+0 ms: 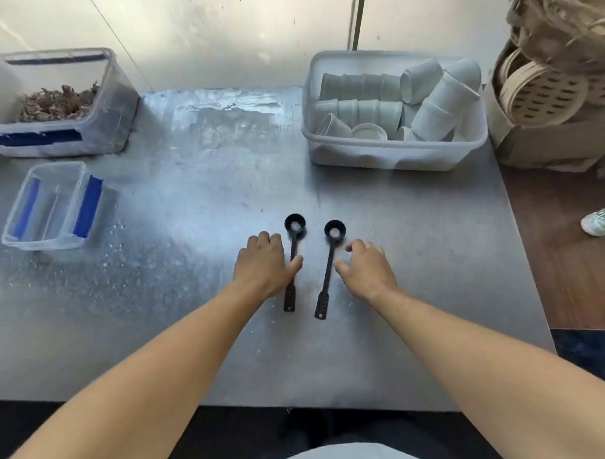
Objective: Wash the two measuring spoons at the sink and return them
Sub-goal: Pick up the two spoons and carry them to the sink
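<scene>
Two black measuring spoons lie side by side on the steel table (pixel 194 301), bowls pointing away from me. Each bowl holds a little white residue. The left spoon (pixel 295 226) has its handle partly under my left hand (pixel 264 265), whose thumb rests across the handle; the fingers are spread flat. The right spoon (pixel 329 259) lies just left of my right hand (pixel 365 265), which hovers beside the handle with curled fingers apart and holds nothing. No sink is in view.
A clear tub of white cups (pixel 394 150) stands at the back right. A tub of dried leaves (pixel 95 130) and a small empty clear container (pixel 50 207) sit at the left. A cardboard box of bamboo steamers (pixel 543 100) is at the far right. A shoe (pixel 602 219) shows on the floor.
</scene>
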Tool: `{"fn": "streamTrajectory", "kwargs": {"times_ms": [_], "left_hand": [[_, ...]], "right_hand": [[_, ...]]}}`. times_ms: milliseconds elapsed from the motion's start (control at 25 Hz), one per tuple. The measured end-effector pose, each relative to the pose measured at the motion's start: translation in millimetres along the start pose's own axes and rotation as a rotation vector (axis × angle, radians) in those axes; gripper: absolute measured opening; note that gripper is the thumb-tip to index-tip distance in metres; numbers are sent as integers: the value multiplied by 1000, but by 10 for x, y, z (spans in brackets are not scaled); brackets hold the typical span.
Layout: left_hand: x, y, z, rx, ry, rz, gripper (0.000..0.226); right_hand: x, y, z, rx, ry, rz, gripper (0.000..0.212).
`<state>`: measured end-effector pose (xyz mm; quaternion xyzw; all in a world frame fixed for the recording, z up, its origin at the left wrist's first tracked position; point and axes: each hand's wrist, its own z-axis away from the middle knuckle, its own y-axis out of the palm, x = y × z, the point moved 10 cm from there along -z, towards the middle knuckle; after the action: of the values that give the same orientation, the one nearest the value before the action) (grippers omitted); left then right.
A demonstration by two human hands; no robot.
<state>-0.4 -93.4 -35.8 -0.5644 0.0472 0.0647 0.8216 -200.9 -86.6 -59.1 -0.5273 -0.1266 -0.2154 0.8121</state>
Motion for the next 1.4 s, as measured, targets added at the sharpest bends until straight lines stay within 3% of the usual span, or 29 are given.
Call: {"fn": "streamTrajectory", "kwargs": {"times_ms": [120, 400, 720, 1080, 1400], "left_hand": [[-8, 187, -98, 57, -44, 134, 45], [32, 355, -246, 25, -170, 253, 41], [124, 501, -329, 24, -240, 401, 23], [165, 514, -329, 44, -301, 404, 41], [232, 521, -183, 40, -355, 466, 35]], "right_hand": [[-74, 141, -88, 39, 123, -148, 22], [-203, 322, -178, 63, 310, -232, 28], [-196, 347, -244, 50, 355, -260, 23], [-123, 325, -231, 10, 392, -232, 21], [-195, 297, -196, -7, 362, -186, 22]]}}
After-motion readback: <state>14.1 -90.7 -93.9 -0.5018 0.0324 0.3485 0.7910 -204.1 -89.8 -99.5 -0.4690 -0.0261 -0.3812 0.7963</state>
